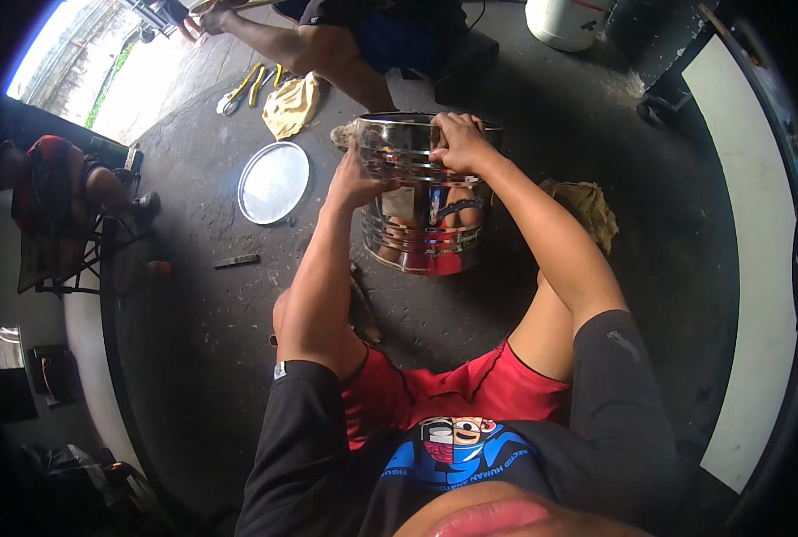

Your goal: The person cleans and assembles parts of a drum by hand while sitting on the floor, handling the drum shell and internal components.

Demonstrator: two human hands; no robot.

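Note:
A shiny, ribbed metal drum (426,234) stands on the dark floor in front of me, its mirror-like wall reflecting red and skin tones. My left hand (360,183) grips its left side, thumb lying across the wall and fingers toward the far side, partly hidden. Near the upper rim on the right, my right hand (460,143) is closed on the drum with its fingers bent. Just left of the drum lies a round, pale disc like a lid (274,183). A crumpled yellowish cloth (292,106) is beyond it, and another crumpled cloth (587,210) lies to the right.
Yellow-handled tools (254,85) lie beside the far cloth. A short flat bar (237,261) is on the floor at left. One person (345,54) sits just beyond the drum; another (55,183) sits on a folding chair at far left. A white bucket (567,20) stands at the back right.

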